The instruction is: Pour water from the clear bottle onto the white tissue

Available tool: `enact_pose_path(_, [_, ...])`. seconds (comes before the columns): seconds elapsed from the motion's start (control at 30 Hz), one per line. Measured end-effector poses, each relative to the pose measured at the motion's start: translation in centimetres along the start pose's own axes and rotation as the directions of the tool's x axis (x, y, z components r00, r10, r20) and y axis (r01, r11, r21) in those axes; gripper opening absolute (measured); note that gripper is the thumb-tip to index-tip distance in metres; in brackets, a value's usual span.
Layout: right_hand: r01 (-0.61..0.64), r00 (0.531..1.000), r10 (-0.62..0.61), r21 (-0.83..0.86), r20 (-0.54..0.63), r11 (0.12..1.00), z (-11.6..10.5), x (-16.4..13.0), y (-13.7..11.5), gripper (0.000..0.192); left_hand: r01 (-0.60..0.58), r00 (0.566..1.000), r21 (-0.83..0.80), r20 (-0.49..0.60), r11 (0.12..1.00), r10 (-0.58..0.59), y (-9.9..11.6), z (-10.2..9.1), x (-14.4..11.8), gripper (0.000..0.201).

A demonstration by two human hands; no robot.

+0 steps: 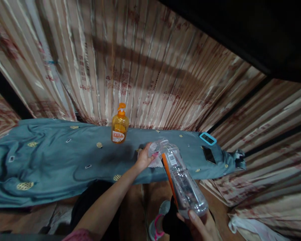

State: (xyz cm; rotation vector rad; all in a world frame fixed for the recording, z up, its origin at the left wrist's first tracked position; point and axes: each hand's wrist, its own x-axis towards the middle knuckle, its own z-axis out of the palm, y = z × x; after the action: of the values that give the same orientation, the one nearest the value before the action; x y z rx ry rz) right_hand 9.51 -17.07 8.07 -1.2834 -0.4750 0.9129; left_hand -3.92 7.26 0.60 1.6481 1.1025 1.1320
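A clear plastic bottle [184,180] with an orange-edged label tilts in front of me above the bench. Its base rests in my right hand [200,224], thumb pressed on the near side. At the bottle's upper end, my left hand [144,158] is closed on a pale cloth with pink on it [156,163], against clear plastic at the neck end. Exactly how the cloth and neck meet is hidden by the fingers and the glare. Behind and to the left, an orange pump bottle [119,129] stands upright, partly filled with amber liquid.
A grey-green patterned cloth [62,157] covers the long bench. Toward its right end lie a blue-framed digital timer [207,138] and a dark phone [209,154]. Stacked printed cardboard sheets [140,67] rise behind. A white plastic bag [253,227] is on the floor at right.
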Motion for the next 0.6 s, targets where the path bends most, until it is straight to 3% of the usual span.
enact_pose_path(0.33, [-0.004,1.000,0.003,0.071,0.024,0.997,-0.7,0.7,1.4,0.059,0.017,1.000,0.011,-0.022,1.000,-0.017,-0.1,0.3,0.2,0.062])
enact_pose_path(0.6, [0.015,0.999,-0.016,0.024,0.032,1.000,-0.8,1.1,1.1,0.059,-0.003,0.999,-0.012,-0.033,1.000,0.003,-0.7,0.3,0.3,0.065])
